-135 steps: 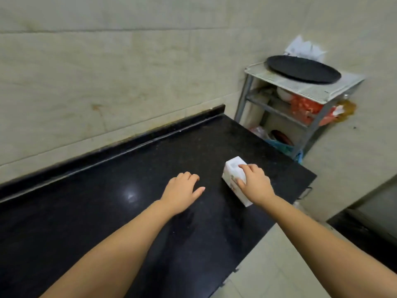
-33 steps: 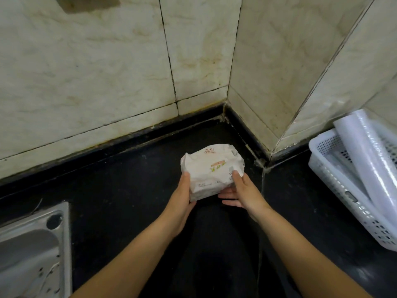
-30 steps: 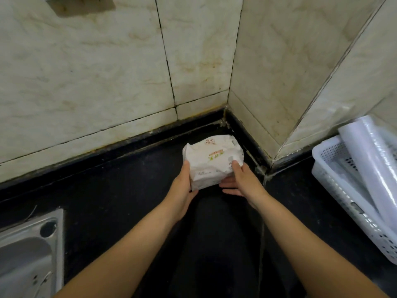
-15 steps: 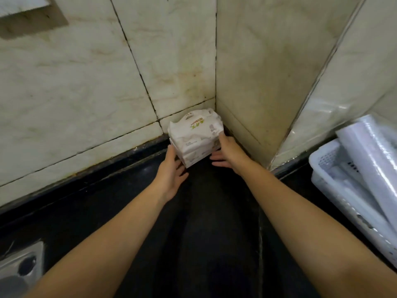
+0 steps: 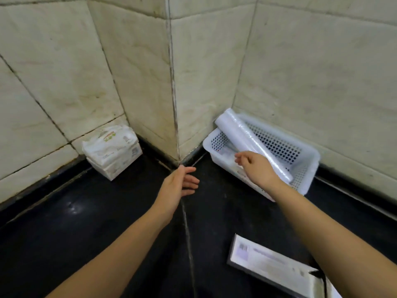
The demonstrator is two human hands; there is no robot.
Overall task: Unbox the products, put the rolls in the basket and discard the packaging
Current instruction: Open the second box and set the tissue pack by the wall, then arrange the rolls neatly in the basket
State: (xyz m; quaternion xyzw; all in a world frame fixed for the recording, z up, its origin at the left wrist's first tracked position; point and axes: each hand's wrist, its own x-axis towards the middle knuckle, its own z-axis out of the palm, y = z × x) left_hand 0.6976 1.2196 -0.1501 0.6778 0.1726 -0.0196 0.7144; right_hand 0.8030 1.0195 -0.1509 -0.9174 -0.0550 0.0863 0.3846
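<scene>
Black counter [image 5: 107,222]; both hands [image 5: 180,186] empty.

— What's different from half a second ago?
— Both hands have let go of the tissue pack [image 5: 112,152]; it now sits alone at the wall, left of centre.
— And the hands?
— The left hand [image 5: 177,186] hangs open mid-frame; the right hand [image 5: 256,167] has reached over the basket [image 5: 309,160], beside the roll [image 5: 247,137]. A flat box [image 5: 272,263] has entered lower right.
</scene>
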